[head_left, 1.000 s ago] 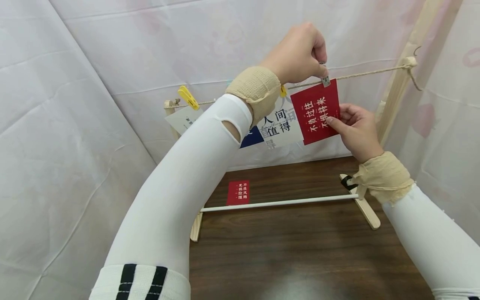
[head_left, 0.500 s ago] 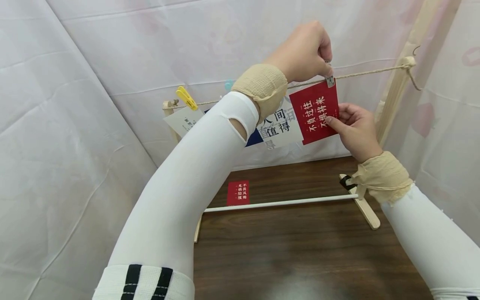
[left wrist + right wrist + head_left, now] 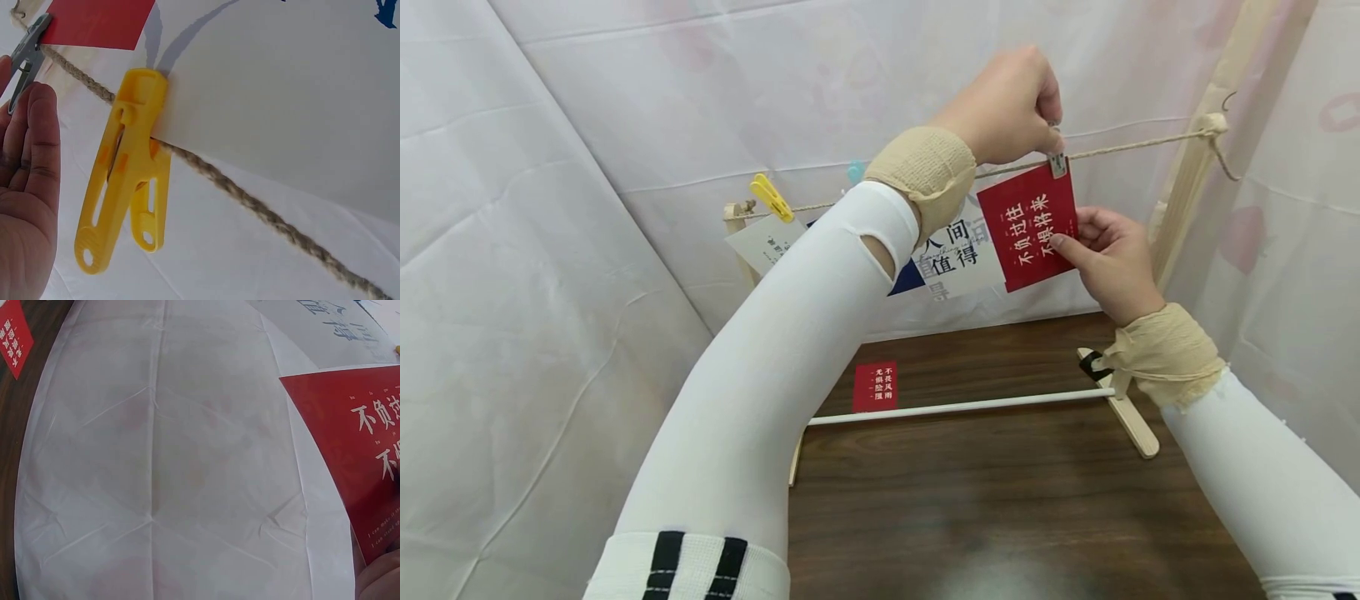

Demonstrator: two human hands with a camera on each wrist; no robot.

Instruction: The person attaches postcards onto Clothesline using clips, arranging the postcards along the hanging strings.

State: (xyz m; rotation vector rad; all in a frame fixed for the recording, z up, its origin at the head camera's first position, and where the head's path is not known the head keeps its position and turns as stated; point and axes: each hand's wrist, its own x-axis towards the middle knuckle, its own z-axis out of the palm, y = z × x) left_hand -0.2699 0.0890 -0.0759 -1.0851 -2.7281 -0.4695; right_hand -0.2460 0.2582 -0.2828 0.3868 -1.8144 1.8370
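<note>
In the head view my left hand pinches a grey clothespin at the rope. The clothespin sits on the top edge of a red card with white lettering, near its right corner. My right hand pinches that card's right edge between thumb and fingers. To its left hangs a white card with dark lettering. The left wrist view shows a yellow clothespin clamping this white card to the rope; the wrapped left wrist hides it in the head view.
Farther left hang another white card under a yellow clothespin and a partly hidden blue card. A light blue clothespin shows behind my arm. Another red card lies on the dark table behind the white rod.
My left hand has shifted slightly right with the grey clothespin, closer to the red card's corner. The light blue clothespin has come into sight. My right hand has hardly moved.
</note>
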